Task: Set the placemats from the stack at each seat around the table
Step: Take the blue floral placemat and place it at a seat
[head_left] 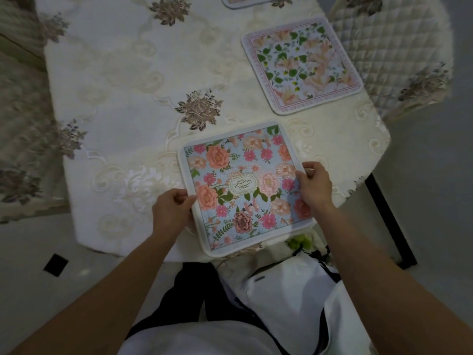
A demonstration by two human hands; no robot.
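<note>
A square blue placemat (243, 185) with pink and peach flowers lies at the table's near edge, its front corner over the rim. My left hand (171, 208) pinches its left edge. My right hand (313, 187) grips its right edge, thumb on top. A second placemat (302, 65), pale with pink lilies and green leaves, lies flat at the right side of the table. The corner of a third placemat (253, 1) shows at the top edge. No stack is in view.
The table (115, 98) wears a cream embroidered cloth with brown flower motifs. A quilted chair (399, 52) stands at the right. Another covered seat (23, 124) is at the left. A white bag (286, 290) rests below the near table edge.
</note>
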